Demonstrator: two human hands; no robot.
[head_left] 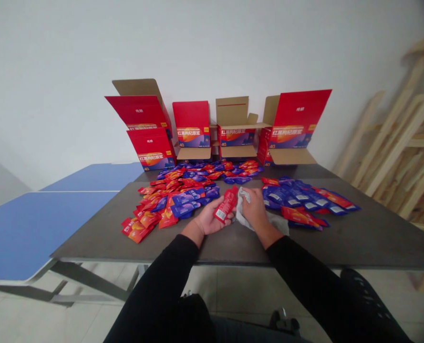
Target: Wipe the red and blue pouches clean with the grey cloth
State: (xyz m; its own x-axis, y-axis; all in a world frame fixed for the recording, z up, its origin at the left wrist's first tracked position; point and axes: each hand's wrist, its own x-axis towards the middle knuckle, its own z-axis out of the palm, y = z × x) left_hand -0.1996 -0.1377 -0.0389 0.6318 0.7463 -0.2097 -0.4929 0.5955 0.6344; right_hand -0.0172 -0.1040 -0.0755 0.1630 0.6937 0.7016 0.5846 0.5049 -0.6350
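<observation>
In my left hand [210,220] lies a red spouted pouch [226,205] with pale print and a barcode label near its lower end; my fingers curl round its edge. My right hand [255,209] grips a grey-white cloth [245,216] close beside the pouch's right side. Part of the cloth trails under my right wrist onto the table. To the left is a loose heap of red and purple pouches [161,200]. Another group of mostly purple pouches [297,194] lies to the right of my right hand.
Several red printed cartons with raised flaps, such as this left one [150,150] and this right one [292,124], stand along the back of the dark table [104,233]. A blue table [54,224] adjoins on the left. Wooden slats [394,143] lean at the right.
</observation>
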